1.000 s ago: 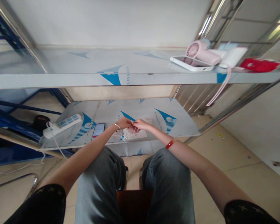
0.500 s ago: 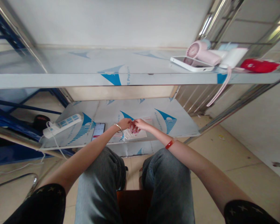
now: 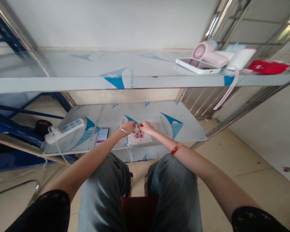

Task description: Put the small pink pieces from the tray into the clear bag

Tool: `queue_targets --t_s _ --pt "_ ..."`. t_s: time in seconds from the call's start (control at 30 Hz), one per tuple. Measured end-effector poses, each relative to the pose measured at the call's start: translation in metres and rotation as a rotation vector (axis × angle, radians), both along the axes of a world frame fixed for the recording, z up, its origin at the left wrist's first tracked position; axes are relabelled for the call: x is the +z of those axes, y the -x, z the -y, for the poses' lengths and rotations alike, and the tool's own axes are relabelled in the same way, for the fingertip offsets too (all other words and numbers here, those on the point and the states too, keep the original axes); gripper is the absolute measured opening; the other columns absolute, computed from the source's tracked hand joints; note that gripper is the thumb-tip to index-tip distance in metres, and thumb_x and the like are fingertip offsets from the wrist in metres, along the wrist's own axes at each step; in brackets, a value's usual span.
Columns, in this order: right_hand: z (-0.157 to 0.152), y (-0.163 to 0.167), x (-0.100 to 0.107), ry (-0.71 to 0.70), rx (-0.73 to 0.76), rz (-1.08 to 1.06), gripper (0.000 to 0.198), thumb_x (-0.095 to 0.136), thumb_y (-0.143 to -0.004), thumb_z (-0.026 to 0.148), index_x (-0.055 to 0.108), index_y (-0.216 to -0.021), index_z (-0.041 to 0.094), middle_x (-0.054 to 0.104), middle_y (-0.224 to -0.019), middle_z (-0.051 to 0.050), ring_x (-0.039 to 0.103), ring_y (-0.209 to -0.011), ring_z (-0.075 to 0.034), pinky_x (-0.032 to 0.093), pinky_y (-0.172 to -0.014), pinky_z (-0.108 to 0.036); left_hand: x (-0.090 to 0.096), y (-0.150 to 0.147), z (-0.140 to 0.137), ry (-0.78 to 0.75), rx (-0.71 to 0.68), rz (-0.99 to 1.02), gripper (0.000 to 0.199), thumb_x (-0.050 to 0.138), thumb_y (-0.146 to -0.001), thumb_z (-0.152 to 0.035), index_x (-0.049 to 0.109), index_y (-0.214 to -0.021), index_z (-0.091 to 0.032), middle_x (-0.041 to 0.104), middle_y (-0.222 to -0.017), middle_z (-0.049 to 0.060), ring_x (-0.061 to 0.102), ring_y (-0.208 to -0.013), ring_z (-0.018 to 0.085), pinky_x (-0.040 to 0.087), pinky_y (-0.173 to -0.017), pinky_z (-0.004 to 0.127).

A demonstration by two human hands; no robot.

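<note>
A small clear plastic bag or sheet (image 3: 146, 139) lies on the lower shelf, with a cluster of red and pink bead-like pieces (image 3: 139, 135) on or in it. My left hand (image 3: 128, 127) is at the upper left of the cluster, its fingers closed in a pinch. Just to the right, my right hand (image 3: 146, 128) is also pinched, over the upper edge of the cluster. A narrow gap separates the two sets of fingertips. Whatever they hold is too small to make out.
A phone (image 3: 101, 135) and a white power strip (image 3: 65, 129) with a cable lie left on the lower shelf (image 3: 154, 111). Above it, the upper shelf (image 3: 74, 82) carries a white-framed tablet-like device (image 3: 195, 67), a pink handheld fan (image 3: 215, 58) and a red packet (image 3: 268, 67).
My hands have drawn slightly apart; before, their fingertips met over the red and pink cluster. More of the cluster shows now.
</note>
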State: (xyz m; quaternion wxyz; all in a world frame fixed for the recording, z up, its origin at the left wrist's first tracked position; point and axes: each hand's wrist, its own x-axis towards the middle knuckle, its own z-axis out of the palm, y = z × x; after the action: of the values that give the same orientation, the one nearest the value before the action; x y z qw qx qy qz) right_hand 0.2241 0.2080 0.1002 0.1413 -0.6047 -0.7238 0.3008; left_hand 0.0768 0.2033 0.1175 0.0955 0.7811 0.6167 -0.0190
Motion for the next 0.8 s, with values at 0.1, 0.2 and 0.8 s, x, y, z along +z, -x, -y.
queue_targets --t_s 0.1,0.2,0.8 --pt "0.0 -0.003 0.0 -0.05 -0.039 0.059 0.019 0.056 -0.083 0.027 0.068 -0.079 0.013 0.07 -0.083 -0.01 0.062 -0.079 -0.018 0.041 -0.066 -0.023 0.003 0.005 0.0 0.023 0.031 0.019 0.033 0.037 -0.091 -0.027 0.068 -0.099 -0.018 0.071 -0.101 0.01 0.064 -0.1 0.023 0.047 -0.084 0.033" --pt "0.001 -0.004 0.0 -0.14 -0.055 0.161 0.015 0.06 -0.08 0.028 0.068 -0.089 0.019 0.069 -0.091 -0.006 0.062 -0.085 -0.019 0.04 -0.067 -0.024 0.006 0.006 0.002 0.042 0.032 0.036 0.03 0.041 -0.088 -0.027 0.069 -0.095 -0.019 0.072 -0.097 0.008 0.065 -0.097 0.023 0.047 -0.082 0.031" --pt "0.005 0.001 -0.01 -0.076 0.082 0.123 0.031 0.07 -0.077 0.032 0.07 -0.105 0.018 0.068 -0.109 -0.014 0.063 -0.101 -0.028 0.046 -0.076 -0.028 -0.002 -0.003 0.003 -0.01 -0.055 0.099 0.033 0.04 -0.09 -0.033 0.069 -0.089 -0.016 0.071 -0.095 0.011 0.066 -0.092 0.023 0.046 -0.076 0.029"
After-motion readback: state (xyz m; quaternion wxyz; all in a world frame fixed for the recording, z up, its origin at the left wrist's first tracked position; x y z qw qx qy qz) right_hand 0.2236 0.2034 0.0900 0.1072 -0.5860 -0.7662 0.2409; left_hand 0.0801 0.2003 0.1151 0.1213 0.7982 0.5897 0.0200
